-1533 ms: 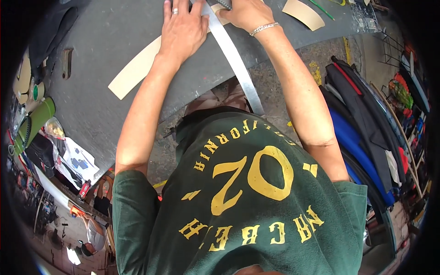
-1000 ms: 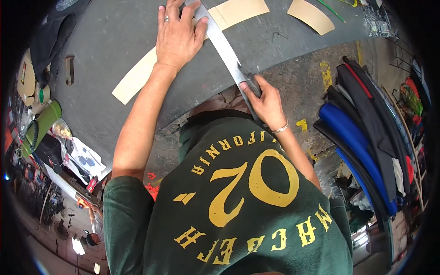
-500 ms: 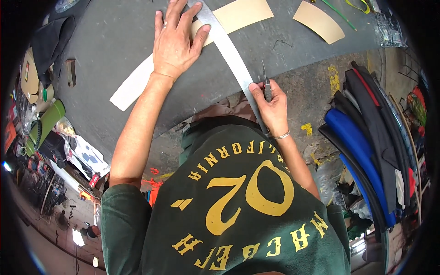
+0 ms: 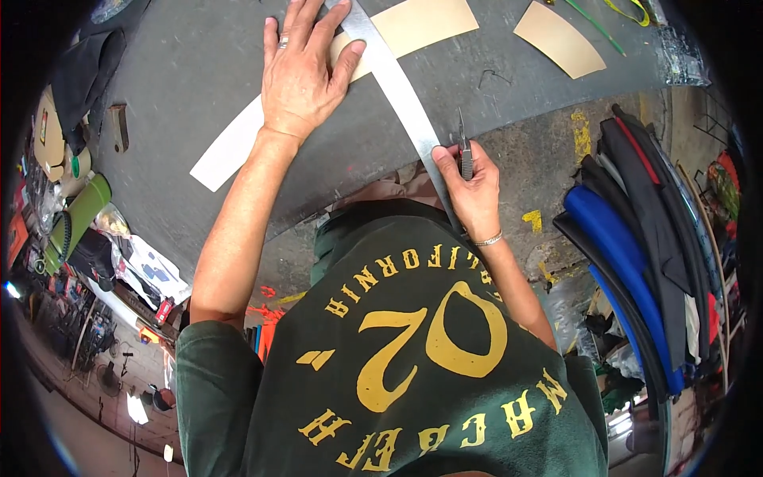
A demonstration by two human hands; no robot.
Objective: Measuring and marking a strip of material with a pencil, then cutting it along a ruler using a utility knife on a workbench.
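A long metal ruler [image 4: 401,95] lies slantwise across a tan strip of card-like material [image 4: 433,25] on a dark work table. My left hand [image 4: 304,91] rests flat with fingers apart, its fingertips and thumb on the ruler and strip. A paler length of strip [image 4: 230,147] emerges from under that hand toward the lower left; whether it is one piece with the tan part is hidden. Past the table's near edge, my right hand [image 4: 477,195] pinches the ruler's near end. The same hand holds a craft knife [image 4: 466,155], blade pointing up and away from me.
At the far right lie a curved tan piece [image 4: 563,40], a green pencil [image 4: 600,30] and a clear plastic bag [image 4: 683,60]. Dark cloth [image 4: 91,67] and a small metal piece [image 4: 119,127] are on the left. Rolled black and blue material [image 4: 628,238] stands right of the table.
Both hands keep their hold and barely move. The view has shifted very slightly; the ruler, knife and strips stay in place.
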